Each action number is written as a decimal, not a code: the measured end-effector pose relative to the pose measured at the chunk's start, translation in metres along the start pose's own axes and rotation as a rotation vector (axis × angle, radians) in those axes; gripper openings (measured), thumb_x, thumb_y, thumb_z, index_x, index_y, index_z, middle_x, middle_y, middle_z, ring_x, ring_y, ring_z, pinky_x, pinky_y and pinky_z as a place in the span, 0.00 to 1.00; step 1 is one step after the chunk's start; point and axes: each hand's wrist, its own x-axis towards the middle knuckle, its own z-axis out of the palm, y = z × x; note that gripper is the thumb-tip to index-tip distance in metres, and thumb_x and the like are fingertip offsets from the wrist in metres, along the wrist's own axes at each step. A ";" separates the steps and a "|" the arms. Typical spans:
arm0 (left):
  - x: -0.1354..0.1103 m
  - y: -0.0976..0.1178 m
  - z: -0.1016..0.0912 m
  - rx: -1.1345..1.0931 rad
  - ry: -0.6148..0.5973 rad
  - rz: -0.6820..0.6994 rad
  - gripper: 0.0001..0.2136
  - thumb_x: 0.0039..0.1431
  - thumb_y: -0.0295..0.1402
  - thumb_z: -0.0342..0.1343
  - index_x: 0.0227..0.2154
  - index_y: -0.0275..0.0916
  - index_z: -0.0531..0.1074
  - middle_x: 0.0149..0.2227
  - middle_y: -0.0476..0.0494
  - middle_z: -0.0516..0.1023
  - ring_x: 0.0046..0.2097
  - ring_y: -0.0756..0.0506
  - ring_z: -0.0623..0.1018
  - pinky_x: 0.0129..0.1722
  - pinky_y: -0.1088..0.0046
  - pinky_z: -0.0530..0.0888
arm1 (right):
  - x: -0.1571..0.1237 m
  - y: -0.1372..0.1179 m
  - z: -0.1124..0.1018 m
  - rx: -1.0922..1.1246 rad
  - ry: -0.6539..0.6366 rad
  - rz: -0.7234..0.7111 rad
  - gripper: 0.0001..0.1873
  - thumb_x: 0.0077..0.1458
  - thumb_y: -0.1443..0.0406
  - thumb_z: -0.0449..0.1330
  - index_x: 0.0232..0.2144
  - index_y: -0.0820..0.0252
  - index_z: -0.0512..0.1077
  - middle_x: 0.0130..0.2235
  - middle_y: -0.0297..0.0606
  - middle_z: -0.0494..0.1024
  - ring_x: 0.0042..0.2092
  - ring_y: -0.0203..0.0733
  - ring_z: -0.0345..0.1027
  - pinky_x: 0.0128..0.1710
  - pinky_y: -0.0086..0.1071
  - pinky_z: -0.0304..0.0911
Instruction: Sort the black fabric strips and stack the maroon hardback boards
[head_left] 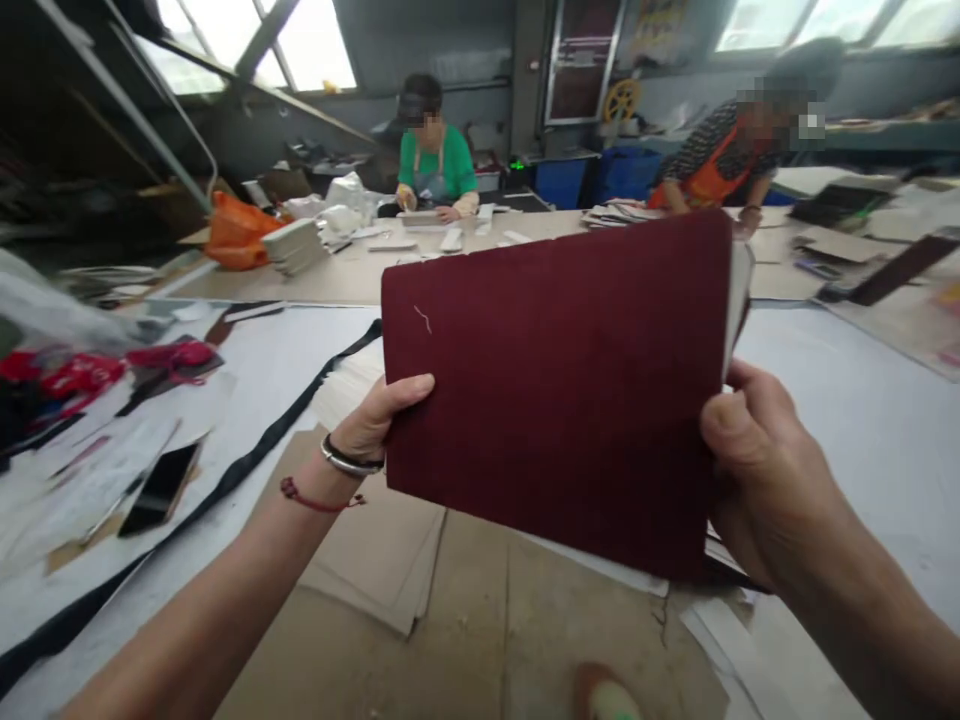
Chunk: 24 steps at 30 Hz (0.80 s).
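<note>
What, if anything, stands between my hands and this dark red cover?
Nothing visible: the left hand holds the dark red cover directly at its left edge, the right hand at its right edge.

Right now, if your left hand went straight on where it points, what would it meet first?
The left hand would first meet the dark red, rectangular cover it grips; beyond that, depth is unclear.

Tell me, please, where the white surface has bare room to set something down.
The white surface looks bare right of the right hand, short of the beige table. A smaller bare patch lies between the black strip and the pink item. The left side is crowded around the phone.
</note>
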 end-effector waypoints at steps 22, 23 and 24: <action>-0.136 0.087 -0.325 0.492 0.310 0.195 0.31 0.44 0.43 0.62 0.51 0.38 0.64 0.49 0.38 0.73 0.49 0.33 0.72 0.48 0.59 0.72 | -0.104 0.079 0.348 0.140 -0.298 0.249 0.42 0.46 0.45 0.57 0.58 0.54 0.49 0.51 0.45 0.69 0.48 0.53 0.67 0.45 0.45 0.67; -0.142 0.089 -0.331 0.551 0.331 0.214 0.31 0.43 0.44 0.62 0.51 0.39 0.64 0.47 0.38 0.74 0.47 0.33 0.73 0.46 0.59 0.73 | -0.106 0.084 0.349 0.154 -0.340 0.236 0.45 0.45 0.43 0.56 0.59 0.54 0.48 0.51 0.45 0.69 0.49 0.54 0.66 0.47 0.46 0.66; -0.148 0.088 -0.336 0.598 0.364 0.223 0.32 0.41 0.44 0.63 0.51 0.40 0.65 0.45 0.39 0.75 0.46 0.33 0.74 0.46 0.58 0.73 | -0.108 0.091 0.348 0.144 -0.391 0.214 0.47 0.44 0.42 0.57 0.60 0.55 0.48 0.51 0.46 0.69 0.50 0.55 0.66 0.48 0.47 0.65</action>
